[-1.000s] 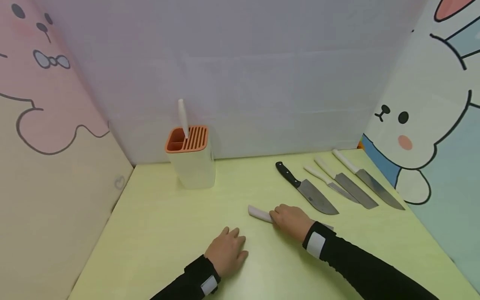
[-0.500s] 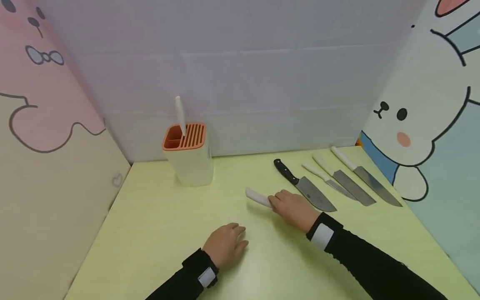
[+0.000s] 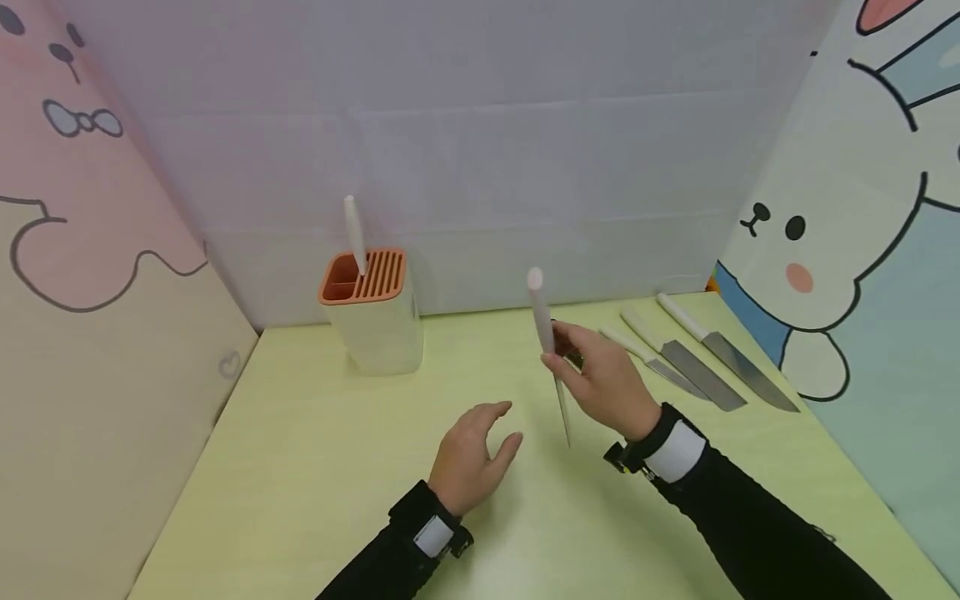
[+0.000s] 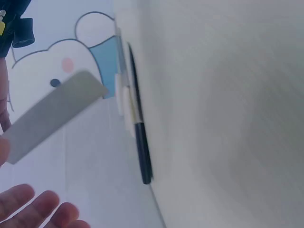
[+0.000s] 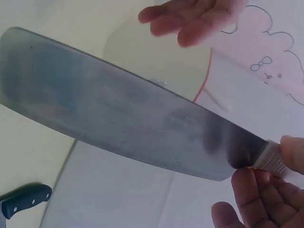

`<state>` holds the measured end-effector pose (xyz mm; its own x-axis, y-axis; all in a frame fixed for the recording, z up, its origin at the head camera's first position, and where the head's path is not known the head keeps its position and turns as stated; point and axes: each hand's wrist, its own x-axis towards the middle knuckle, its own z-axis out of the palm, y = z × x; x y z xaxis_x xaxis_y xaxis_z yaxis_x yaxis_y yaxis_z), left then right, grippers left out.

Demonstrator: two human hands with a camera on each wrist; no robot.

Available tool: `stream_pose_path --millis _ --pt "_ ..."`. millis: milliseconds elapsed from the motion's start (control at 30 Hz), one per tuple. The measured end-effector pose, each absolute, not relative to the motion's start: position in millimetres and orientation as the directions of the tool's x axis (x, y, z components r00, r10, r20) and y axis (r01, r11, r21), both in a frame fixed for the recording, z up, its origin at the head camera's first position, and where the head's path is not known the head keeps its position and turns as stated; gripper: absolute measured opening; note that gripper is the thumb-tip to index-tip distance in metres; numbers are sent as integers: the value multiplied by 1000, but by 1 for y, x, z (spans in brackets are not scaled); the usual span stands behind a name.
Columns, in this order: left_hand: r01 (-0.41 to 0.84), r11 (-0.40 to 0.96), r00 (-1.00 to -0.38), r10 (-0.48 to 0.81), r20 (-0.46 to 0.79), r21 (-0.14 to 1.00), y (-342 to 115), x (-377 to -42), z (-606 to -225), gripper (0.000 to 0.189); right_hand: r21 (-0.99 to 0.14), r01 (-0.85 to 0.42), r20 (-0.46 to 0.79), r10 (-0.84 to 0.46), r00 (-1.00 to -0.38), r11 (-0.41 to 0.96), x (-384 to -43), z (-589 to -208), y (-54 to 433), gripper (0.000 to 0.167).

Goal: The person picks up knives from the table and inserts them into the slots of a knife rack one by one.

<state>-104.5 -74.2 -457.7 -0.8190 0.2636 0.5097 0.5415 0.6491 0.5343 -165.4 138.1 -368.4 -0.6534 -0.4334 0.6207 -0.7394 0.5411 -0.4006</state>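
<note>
In the head view, my right hand [image 3: 603,379] pinches a white-handled kitchen knife [image 3: 542,315] near where handle meets blade. The knife is upright above the table, handle up and blade down. Its broad blade [image 5: 118,111] fills much of the right wrist view. My left hand [image 3: 471,462] is to the left of the knife, fingers and thumb apart, holding nothing. A white knife block [image 3: 384,337] with an orange slotted top stands at the back left. One white-handled knife [image 3: 356,235] leans out of it.
To the right, a small knife [image 3: 678,381], a squared-off knife [image 3: 705,375] and a long knife [image 3: 753,371] lie on the yellow table [image 3: 285,467]. A black-handled knife [image 4: 143,154] also lies there, mostly hidden behind my right hand in the head view. Walls enclose the table.
My right hand has lifted the white-handled knife off the table and turned it from lying flat to upright, handle up. My left hand has risen slightly and turned, thumb spread.
</note>
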Motion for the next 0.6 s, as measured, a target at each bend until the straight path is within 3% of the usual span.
stream_pose_path --millis 233,400,600 --pt "612 582 -755 227 616 536 -57 -109 -444 49 -634 -637 540 -339 -770 438 -156 -362 138 31" --pt "634 587 -730 239 640 504 -48 -116 -433 53 -680 -597 514 -304 -803 426 -151 -361 136 28" --pt "634 624 -710 237 663 457 -44 -122 -421 49 -680 -602 531 -285 -798 419 -147 -366 131 27"
